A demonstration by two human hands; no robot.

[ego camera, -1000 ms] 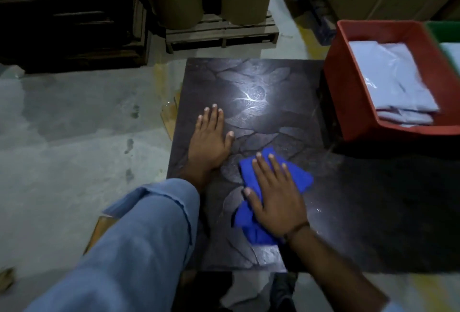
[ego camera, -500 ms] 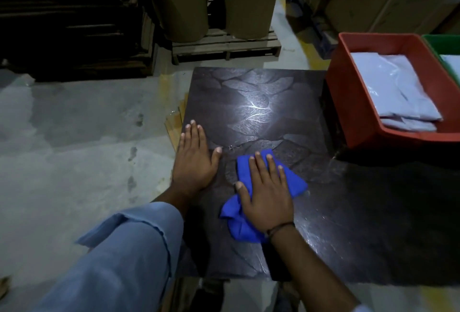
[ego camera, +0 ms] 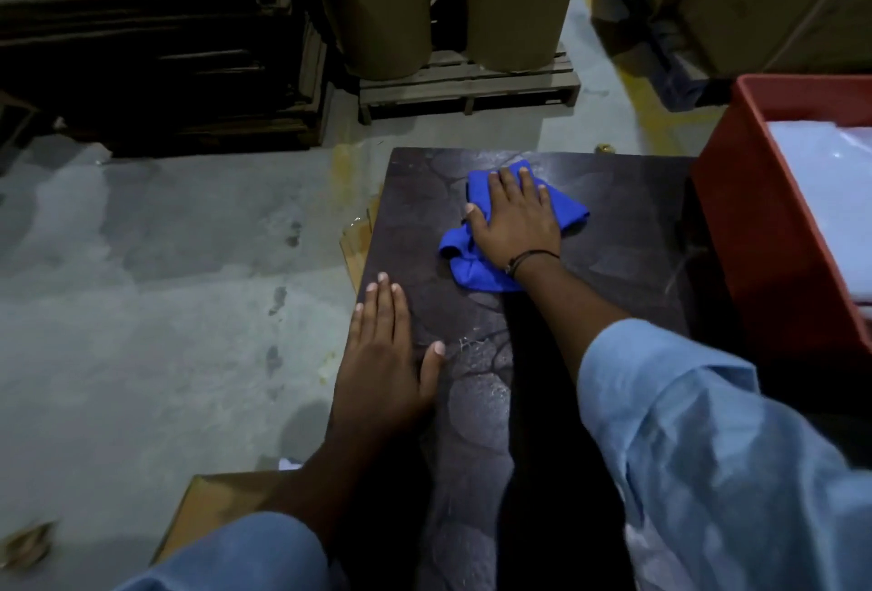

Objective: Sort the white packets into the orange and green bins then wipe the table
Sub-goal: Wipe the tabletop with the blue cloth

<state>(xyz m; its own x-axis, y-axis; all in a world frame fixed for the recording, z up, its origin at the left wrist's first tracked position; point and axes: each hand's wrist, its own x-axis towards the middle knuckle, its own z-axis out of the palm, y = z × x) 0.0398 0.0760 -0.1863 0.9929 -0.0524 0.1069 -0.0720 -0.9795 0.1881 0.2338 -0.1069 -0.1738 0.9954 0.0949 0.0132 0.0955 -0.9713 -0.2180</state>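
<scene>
The wiping step is in hand, and judging by the packets lying in the bin, the sorting looks done. To wipe well, the person should keep the crumpled blue cloth [ego camera: 476, 272] spread under the whole palm rather than bunched. They should press evenly and draw it in overlapping passes from the far edge back toward the body, so that no strip of the dark, stone-patterned table top [ego camera: 623, 232] is missed. The cloth lies near the far left corner, so the stretch beside the orange plastic bin [ego camera: 755, 236] probably needs passes too. Strokes there should stop short of the bin's wall so it is not shoved.

The right hand [ego camera: 516, 222] lies flat on top of the cloth, with the fingers straight and close together, pointing away from the body. The thumb is spread to the left, and the hand presses rather than grips. The arm reaches out nearly straight, with a light blue sleeve [ego camera: 708, 449] on the forearm and a thin dark band [ego camera: 531, 256] at the wrist. The left hand [ego camera: 382, 354] rests flat at the table's left edge, fingers extended and thumb out, holding nothing and seemingly bracing the lean. The white plastic packets [ego camera: 821, 194] lie inside the orange bin at the right; the green bin is out of view
</scene>
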